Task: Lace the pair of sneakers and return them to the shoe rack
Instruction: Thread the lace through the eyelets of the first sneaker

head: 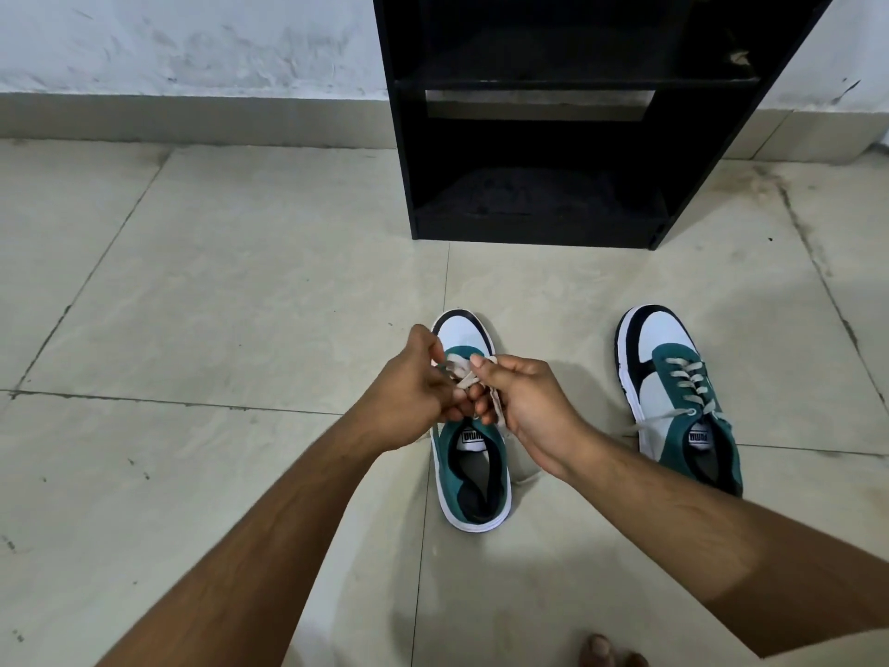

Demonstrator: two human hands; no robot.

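Two teal, white and black sneakers stand on the tiled floor, toes pointing away from me. Over the left sneaker (474,474), my left hand (413,392) and my right hand (524,402) each pinch a part of its beige lace (462,373) above the tongue. The hands hide most of the eyelets. The right sneaker (673,397) sits apart to the right, its lace (688,382) threaded through the eyelets with loose ends trailing left. The black shoe rack (543,223) stands beyond both shoes against the wall.
Beige floor tiles (216,291) spread to the left and front. A white scuffed wall (192,40) with a skirting strip runs behind. The rack's lower shelf (539,195) holds nothing visible. My bare toes (606,652) show at the bottom edge.
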